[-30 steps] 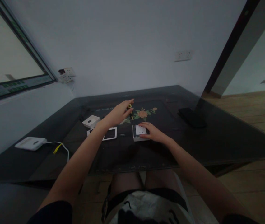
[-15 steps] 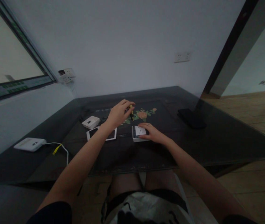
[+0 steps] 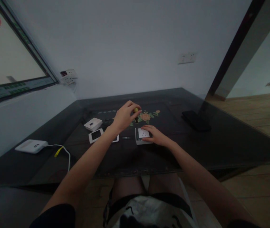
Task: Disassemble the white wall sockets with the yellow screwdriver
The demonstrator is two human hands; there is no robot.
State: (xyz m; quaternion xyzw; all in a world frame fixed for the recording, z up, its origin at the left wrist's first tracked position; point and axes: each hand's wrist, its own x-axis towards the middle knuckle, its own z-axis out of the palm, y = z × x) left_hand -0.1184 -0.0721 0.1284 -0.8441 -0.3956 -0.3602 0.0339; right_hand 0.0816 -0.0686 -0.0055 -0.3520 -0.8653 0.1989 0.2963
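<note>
My left hand (image 3: pixel 126 117) is closed round the yellow handle of a screwdriver (image 3: pixel 136 110), its dark lower part pointing down above the table. Just below and to the right, a white wall socket (image 3: pixel 144 133) sits in a shallow white box (image 3: pixel 142 142) on the dark table (image 3: pixel 125 158). Fingers and thumb of my right hand (image 3: pixel 155 134) grip the socket from its right side, covering that edge. The screwdriver's tip is apart from the socket. Left of the box lie white-framed panels (image 3: pixel 96 135), partly hidden by my left forearm.
A small white box (image 3: pixel 93 124) stands behind the panels, near small dark pieces (image 3: pixel 107 122). A white device (image 3: pixel 31 146) with a cable (image 3: pixel 66 152) lies at the left. To the right rests a black phone-like case (image 3: pixel 196 120). Sockets (image 3: pixel 187 58) are on the wall.
My left hand has shifted slightly right with the screwdriver, which now stands more upright. My right hand stays on the socket.
</note>
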